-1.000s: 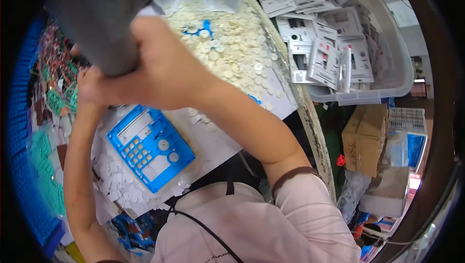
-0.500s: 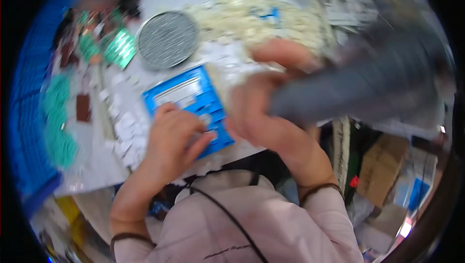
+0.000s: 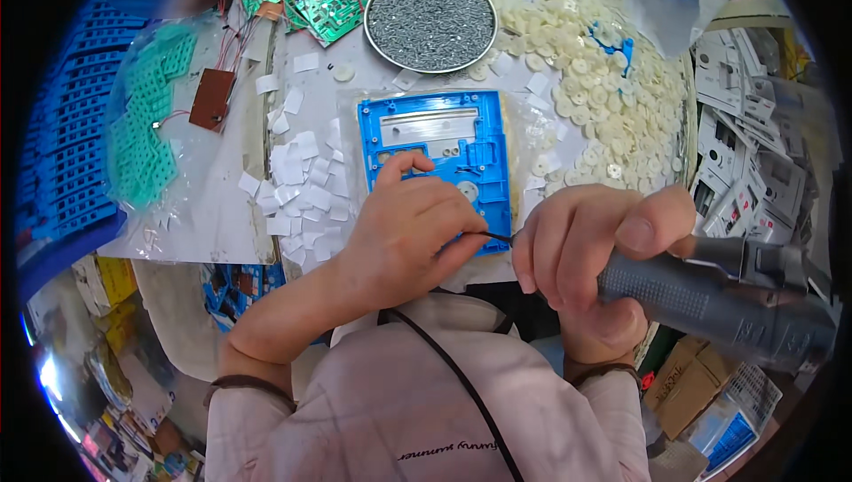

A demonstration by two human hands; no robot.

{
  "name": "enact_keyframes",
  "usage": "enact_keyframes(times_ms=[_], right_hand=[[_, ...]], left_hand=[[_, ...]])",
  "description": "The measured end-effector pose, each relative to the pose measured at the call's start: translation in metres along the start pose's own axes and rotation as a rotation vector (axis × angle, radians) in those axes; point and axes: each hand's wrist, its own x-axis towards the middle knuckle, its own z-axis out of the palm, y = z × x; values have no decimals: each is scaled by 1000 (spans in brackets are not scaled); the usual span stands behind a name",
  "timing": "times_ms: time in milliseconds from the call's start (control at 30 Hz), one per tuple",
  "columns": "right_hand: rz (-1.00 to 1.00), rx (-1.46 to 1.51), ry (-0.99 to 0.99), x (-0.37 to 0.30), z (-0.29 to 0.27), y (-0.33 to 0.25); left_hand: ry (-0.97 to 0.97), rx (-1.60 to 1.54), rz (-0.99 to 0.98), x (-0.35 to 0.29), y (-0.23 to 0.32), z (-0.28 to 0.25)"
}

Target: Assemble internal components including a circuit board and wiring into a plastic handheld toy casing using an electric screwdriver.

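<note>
Blue casing (image 3: 494, 176) is lying uncovered, a silvery strip (image 3: 428, 127) and white disc (image 3: 468, 190) already sitting inside; whether anything is fastened cannot be told. White paper squares (image 3: 306, 182) are lying left of the casing. Across it, the left hand (image 3: 406, 232) is pinching a thin dark bit (image 3: 500, 237). Beyond it, a dish (image 3: 432, 70) is holding screws (image 3: 431, 20). Right of it, the right hand (image 3: 577, 256) is gripping a grey screwdriver (image 3: 661, 288).
</note>
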Motion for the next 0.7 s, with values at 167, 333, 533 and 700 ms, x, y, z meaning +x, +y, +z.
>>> enact_keyframes(times_ms=[167, 333, 533, 700], right_hand=[[-27, -62, 34, -5, -4, 5], [-31, -174, 89, -6, -14, 14], [47, -338, 212, -5, -4, 24], [62, -351, 203, -7, -7, 42]], left_hand=[[70, 227, -82, 1, 3, -10], [-104, 323, 49, -15, -14, -13], [-182, 460, 139, -11, -16, -4], [-167, 537, 143, -13, -14, 1]])
